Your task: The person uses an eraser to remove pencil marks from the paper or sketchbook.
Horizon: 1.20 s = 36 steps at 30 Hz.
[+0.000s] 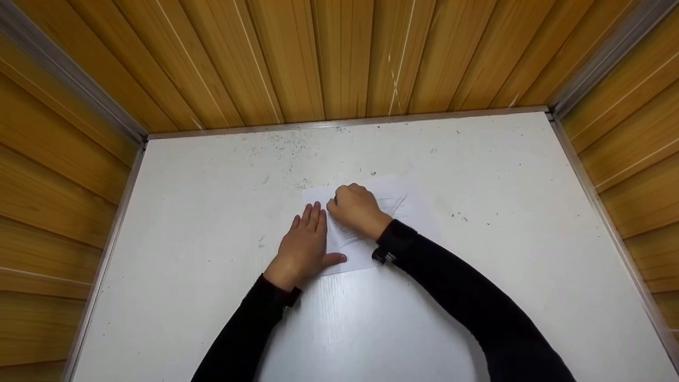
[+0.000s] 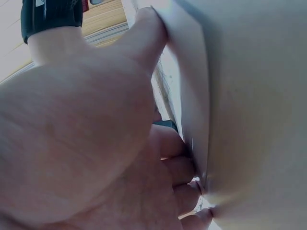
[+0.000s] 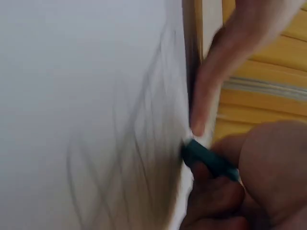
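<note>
A white sheet of paper (image 1: 392, 185) with grey pencil-like lines lies on the white table. My left hand (image 1: 305, 244) rests on the paper's left side, fingers straight and thumb out to the right; its palm side (image 2: 96, 134) fills much of the left wrist view. Over the middle of the sheet, my right hand (image 1: 358, 209) pinches a small dark green eraser-like block (image 3: 208, 160) between thumb and fingers. The block's end meets the paper beside the left hand. From the head view, the right hand mostly hides the block.
Dark flecks (image 1: 281, 151) are scattered over the table (image 1: 185, 239), thickest toward its back edge. Wood-patterned panels (image 1: 339, 58) with metal framing rise at the back and along both sides.
</note>
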Motion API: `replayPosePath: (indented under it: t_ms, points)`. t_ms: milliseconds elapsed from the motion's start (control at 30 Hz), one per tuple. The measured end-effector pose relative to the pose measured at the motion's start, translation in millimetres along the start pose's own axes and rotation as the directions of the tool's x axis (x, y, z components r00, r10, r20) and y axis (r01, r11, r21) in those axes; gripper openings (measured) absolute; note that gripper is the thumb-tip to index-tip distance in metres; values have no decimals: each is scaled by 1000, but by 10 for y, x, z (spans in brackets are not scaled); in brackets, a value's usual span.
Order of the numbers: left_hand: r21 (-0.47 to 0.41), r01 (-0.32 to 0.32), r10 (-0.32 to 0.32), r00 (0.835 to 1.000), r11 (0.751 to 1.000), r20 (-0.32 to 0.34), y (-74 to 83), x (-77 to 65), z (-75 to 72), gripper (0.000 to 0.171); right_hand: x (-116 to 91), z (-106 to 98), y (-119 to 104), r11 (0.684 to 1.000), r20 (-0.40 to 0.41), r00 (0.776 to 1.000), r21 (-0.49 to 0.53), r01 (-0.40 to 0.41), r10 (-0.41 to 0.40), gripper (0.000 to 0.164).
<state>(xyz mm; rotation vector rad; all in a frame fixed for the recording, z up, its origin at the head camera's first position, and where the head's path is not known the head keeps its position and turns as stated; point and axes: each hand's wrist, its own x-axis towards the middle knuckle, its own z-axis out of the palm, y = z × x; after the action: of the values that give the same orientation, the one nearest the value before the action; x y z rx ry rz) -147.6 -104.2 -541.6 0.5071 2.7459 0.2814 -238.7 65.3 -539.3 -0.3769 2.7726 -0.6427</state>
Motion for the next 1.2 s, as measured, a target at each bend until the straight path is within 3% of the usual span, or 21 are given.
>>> replayPosePath:
  t_ms: [167, 533, 700, 867, 1033, 1200]
  points:
    - [20, 4, -4, 1000, 1000, -1, 20, 22, -23, 121, -42, -47, 127, 999, -47, 999, -33, -24, 23, 33]
    - [23, -3, 3, 1000, 1000, -14, 44, 27, -25, 121, -335, -532, 1098, 986, -135, 977, 37, -161, 165, 36]
    - [29, -5, 5, 1000, 1000, -14, 36, 17, -22, 121, -417, -644, 1296, 979, -126, 971, 47, -201, 205, 37]
    - [36, 5, -5, 1000, 999, -1, 48, -3, -19, 122, -349, -556, 1064, 982, -89, 979, 71, -175, 182, 38]
    - [31, -1, 1, 1000, 1000, -21, 38, -12, -6, 121, -182, -312, 529, 992, -41, 995, 90, -89, 93, 37]
    - [-7, -4, 4, 1000, 1000, -22, 24, -19, -24, 119, -35, -78, 92, 999, -33, 999, 44, -20, 21, 33]
